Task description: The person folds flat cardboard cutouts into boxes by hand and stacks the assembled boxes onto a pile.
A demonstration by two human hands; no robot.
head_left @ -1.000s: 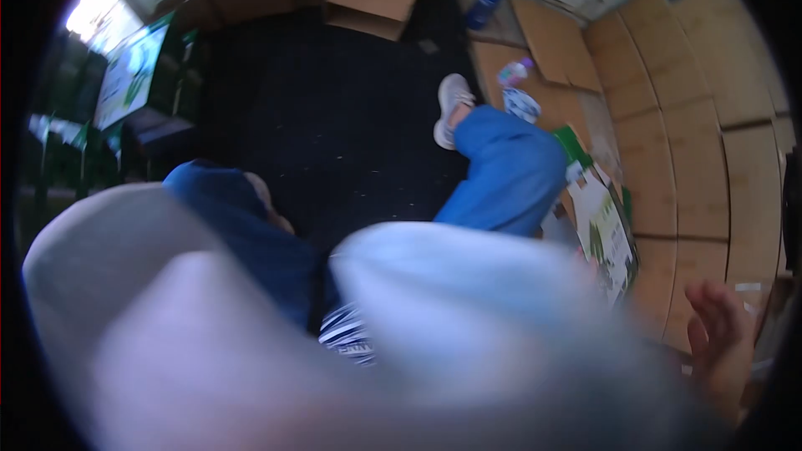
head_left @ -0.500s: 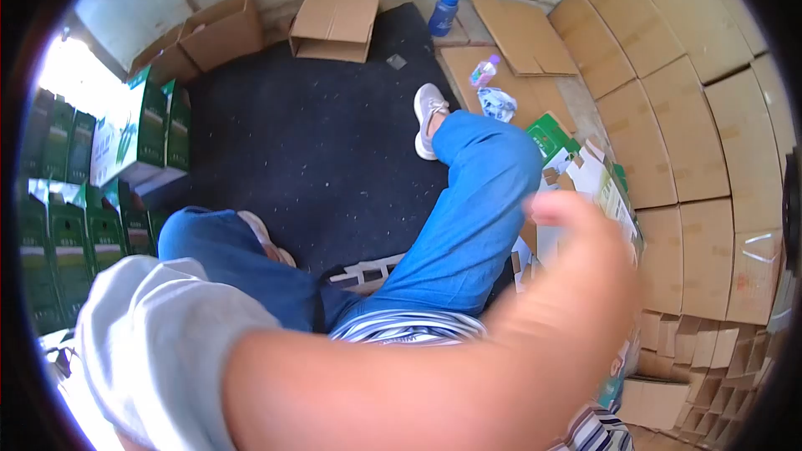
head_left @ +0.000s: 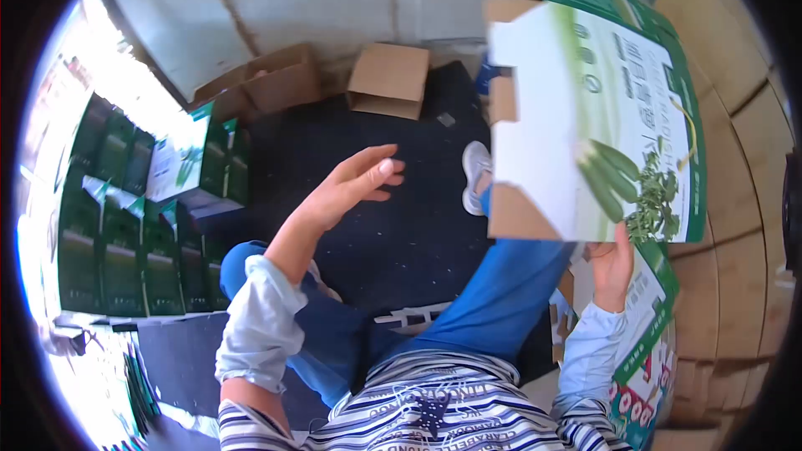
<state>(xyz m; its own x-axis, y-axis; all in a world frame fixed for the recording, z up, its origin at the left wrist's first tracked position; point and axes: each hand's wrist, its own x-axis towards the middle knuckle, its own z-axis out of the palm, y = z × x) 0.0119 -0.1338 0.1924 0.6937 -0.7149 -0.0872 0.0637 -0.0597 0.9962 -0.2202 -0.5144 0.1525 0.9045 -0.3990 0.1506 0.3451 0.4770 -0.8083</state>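
Note:
My right hand [head_left: 612, 269] grips the lower edge of a flat, unfolded green-and-white carton [head_left: 551, 117] printed with green radishes. The thumb shows at the front, with the other fingers partly hidden. The carton stands up at the right, its notched flaps facing left. My left hand [head_left: 351, 186] is held out above the black mat, fingers apart and holding nothing, some distance left of the carton. Below my right hand, beside my leg, lies another green-and-white carton sheet [head_left: 642, 301].
Green cartons [head_left: 117, 242] stand in rows at the left, with a white-and-green box [head_left: 188, 159] next to them. Open brown boxes [head_left: 388, 79] sit along the back wall. Stacked brown cartons [head_left: 739, 200] line the right side. A black mat [head_left: 401, 242] covers the floor.
My right hand has lifted the carton into view. The forearm that crossed the front is gone from there, and my left hand is now extended over the mat. The view has shifted.

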